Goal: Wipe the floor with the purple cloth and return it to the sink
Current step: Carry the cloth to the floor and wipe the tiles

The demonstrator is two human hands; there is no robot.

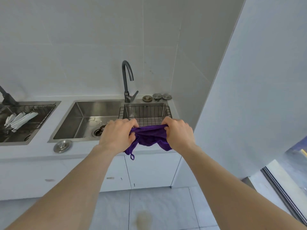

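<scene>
The purple cloth (149,137) hangs bunched between my two hands, above the front edge of the steel sink (79,120). My left hand (117,135) grips its left end and my right hand (178,132) grips its right end. A small purple loop dangles from the cloth's lower left corner. The floor (166,209) below is pale tile with a brownish smear (143,221) near the bottom of the view. A wire basket (146,112) sits in the sink's right part, just behind the cloth.
A dark gooseneck tap (127,80) stands behind the sink, with three round metal strainers (156,97) beside it. A drain plug (62,146) lies on the counter's front. A second sink (25,120) at left holds white utensils. White wall at right; window track lower right.
</scene>
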